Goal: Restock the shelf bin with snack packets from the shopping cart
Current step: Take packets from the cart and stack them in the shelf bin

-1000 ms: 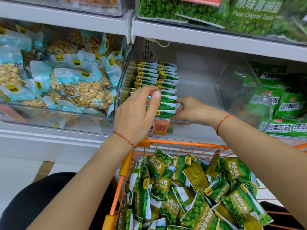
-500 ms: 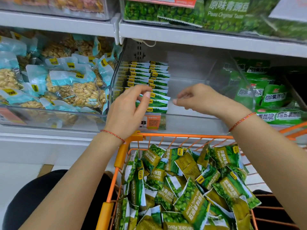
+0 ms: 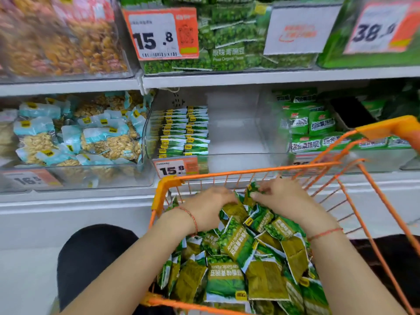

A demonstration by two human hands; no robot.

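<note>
Both hands have come down from the shelf bin (image 3: pixel 238 155) into the cart (image 3: pixel 250 171); that batch is placed and I am fetching more. My left hand (image 3: pixel 209 208) digs among the snack packets (image 3: pixel 236 246), grip curled round some; my right hand (image 3: pixel 281 198) pinches one packet's edge. The bin's row (image 3: pixel 184 133) fills only its left side; plenty remains.

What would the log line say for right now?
stage: picking packets | left hand: in cart | right hand: pinching packet | bin: partly filled
</note>
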